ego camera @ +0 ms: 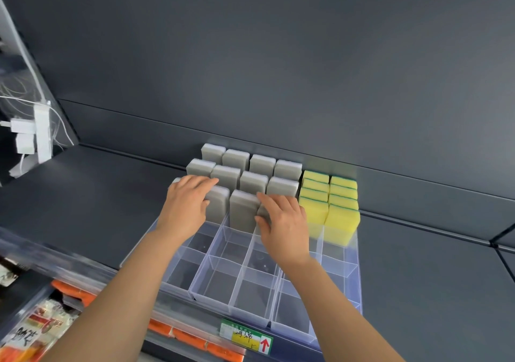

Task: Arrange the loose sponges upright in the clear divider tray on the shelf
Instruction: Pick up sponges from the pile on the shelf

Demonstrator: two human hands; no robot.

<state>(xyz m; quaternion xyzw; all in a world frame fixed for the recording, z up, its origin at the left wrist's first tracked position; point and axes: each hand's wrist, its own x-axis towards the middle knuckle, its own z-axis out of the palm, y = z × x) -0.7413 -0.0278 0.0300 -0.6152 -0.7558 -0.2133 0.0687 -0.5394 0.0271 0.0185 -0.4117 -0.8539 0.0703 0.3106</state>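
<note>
Head view: clear divider tray (223, 286) on dark shelf (83, 208); near compartments bare. Grey sponges (252, 183) upright in four rear-left columns; yellow sponges (328, 203) upright in two right columns. Left hand (188, 204) fingers spread, resting on front-left grey sponge (216, 205). Right hand (282, 222) curled, gripping front grey sponge (262, 211). Price label (246, 335) at shelf edge

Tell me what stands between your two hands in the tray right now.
In the head view, one grey sponge stands upright in the clear divider tray between the left hand and the right hand.
</note>
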